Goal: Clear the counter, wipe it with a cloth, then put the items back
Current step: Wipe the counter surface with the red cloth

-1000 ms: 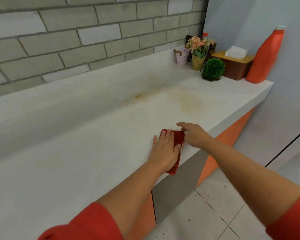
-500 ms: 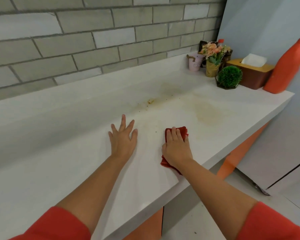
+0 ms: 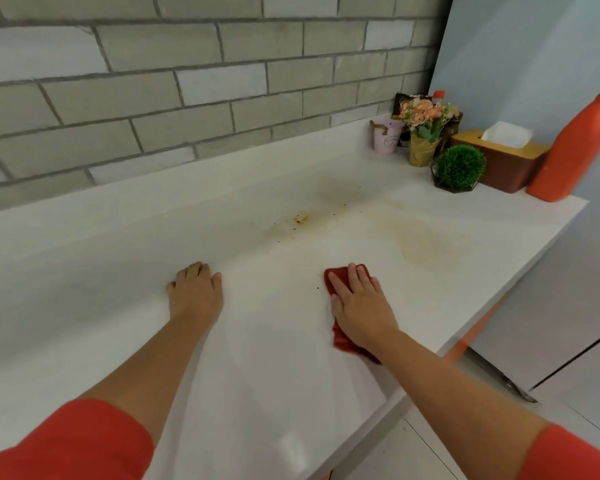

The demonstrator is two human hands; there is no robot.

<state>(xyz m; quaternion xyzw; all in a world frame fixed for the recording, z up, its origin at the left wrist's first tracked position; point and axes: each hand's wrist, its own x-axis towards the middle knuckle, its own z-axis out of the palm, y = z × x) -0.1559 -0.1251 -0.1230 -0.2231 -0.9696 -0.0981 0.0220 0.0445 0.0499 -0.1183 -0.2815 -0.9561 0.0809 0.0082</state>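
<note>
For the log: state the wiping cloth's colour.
The cloth is dark red, clearest in the head view.

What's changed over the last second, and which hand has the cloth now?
The cloth passed from the left hand to the right hand, which now presses it flat, further in from the edge. The left hand moved off leftward and rests on the bare counter. The stains look unwiped, as before.

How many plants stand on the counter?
2, at the far end: pink flowers in a yellow pot, a green ball plant before them. Others may hide behind.
</note>
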